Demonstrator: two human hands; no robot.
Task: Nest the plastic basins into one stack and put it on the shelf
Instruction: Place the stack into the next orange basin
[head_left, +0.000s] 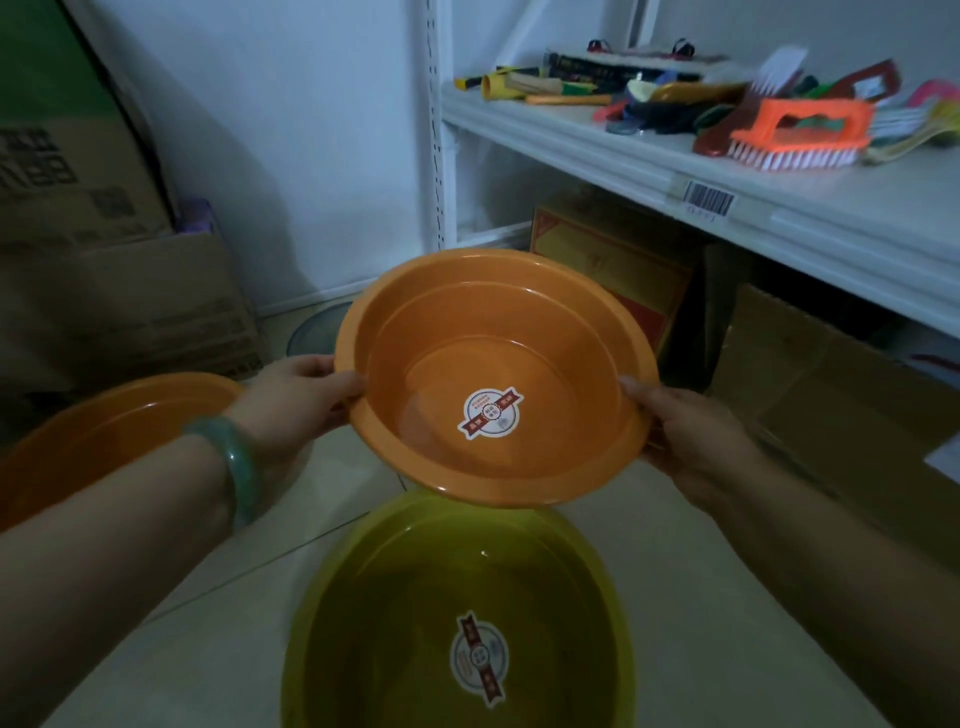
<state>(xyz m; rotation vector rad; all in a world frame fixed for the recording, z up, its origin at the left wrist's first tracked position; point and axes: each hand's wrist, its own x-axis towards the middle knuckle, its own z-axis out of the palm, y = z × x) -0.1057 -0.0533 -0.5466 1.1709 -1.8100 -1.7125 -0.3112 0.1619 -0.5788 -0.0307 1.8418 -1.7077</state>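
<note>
Now we hold orange basin (493, 374) mid-frame, left hand (298, 400) and right hand (685, 436) gripping opposite rims, above yellow basin (452, 613).

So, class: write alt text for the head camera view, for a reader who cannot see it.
Two hands, left hand and right hand, hold an orange basin by its rim above a yellow basin on the floor. Another orange basin sits at left; a white shelf at right carries scrub brushes.
</note>
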